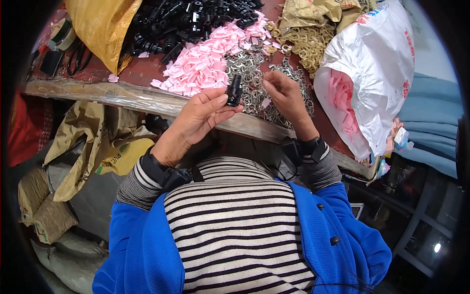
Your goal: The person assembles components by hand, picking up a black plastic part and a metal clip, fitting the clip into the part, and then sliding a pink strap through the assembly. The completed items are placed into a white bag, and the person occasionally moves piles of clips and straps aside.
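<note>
My left hand (196, 115) is closed round a small black plastic fitting (235, 91), which stands upright between thumb and fingers at the table's front edge. To its right, my right hand (288, 98) hovers over a heap of silver metal hooks (245, 66). Its thumb and fingers are pinched together, and whether anything small is between them is hidden. Just beyond my left hand lies a pile of flat pink pieces (198, 68). Farther back are many black plastic parts (178, 22), similar in look to the held one.
Gold-coloured metal hooks (306, 46) spill from a brown sack at the back right. A white woven bag (369, 68) with pink pieces in its mouth leans at the right. A yellow sack (103, 27) and black scissors (78, 59) lie at the left. The table has a wooden edge (127, 98).
</note>
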The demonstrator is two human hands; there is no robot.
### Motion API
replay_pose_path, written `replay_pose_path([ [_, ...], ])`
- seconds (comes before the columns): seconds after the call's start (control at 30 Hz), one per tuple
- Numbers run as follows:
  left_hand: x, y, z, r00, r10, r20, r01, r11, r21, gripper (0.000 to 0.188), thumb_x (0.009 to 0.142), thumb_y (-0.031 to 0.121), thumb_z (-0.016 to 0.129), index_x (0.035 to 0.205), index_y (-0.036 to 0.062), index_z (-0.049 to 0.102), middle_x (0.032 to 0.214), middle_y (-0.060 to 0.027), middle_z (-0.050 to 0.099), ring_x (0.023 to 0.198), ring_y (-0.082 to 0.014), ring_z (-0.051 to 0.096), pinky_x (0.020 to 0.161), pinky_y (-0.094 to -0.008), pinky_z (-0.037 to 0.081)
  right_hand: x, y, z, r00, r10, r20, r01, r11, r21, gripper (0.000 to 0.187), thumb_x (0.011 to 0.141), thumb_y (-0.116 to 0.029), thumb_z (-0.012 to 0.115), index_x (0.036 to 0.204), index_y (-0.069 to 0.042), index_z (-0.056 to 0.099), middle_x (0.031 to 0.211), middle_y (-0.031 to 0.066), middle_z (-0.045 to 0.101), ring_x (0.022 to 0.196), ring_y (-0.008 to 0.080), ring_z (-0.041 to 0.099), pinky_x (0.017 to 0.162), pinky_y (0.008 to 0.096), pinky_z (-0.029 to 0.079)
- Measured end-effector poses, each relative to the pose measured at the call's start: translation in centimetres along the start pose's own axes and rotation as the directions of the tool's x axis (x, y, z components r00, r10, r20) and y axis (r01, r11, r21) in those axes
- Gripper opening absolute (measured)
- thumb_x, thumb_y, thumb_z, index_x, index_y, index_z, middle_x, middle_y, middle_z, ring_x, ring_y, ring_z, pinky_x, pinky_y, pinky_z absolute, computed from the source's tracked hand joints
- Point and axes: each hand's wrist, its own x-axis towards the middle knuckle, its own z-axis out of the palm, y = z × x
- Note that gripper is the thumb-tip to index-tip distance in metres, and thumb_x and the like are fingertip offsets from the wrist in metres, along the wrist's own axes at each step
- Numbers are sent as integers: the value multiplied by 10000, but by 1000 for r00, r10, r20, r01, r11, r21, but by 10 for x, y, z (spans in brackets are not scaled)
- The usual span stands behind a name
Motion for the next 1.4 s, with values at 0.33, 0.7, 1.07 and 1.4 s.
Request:
replay_pose_path([
  [0.33,12,-6,5,998,23,-50,-21,999,33,261,844,88,479,1072,-38,467,976,-132,570,884,-181,577,787,-267,479,-12,-14,5,999,51,4,-48,898,438,84,794,-83,552,813,-1,541,664,-51,492,587,13,418,506,169,354],
  [0.7,22,-13,5,999,44,-11,-45,999,-29,258,838,86,491,1068,-30,480,975,-120,570,864,-163,570,808,-282,468,-21,-11,12,997,-30,72,-13,847,531,54,783,6,543,829,-5,518,742,-21,503,677,30,452,603,153,356],
  [1.07,20,-14,3,995,74,62,-76,997,28,288,842,90,484,1085,-61,454,1022,-132,546,935,-185,546,855,-295,445,-19,-26,13,981,26,192,-134,808,573,83,797,5,518,877,22,505,794,7,511,735,57,467,666,189,377],
  [1.4,20,-14,1,995,79,57,-82,996,43,278,834,71,497,1078,-59,470,997,-101,557,895,-154,557,836,-278,457,-21,-7,19,985,-150,86,100,899,427,79,809,-49,518,850,12,549,749,-8,510,656,44,459,580,164,362],
])
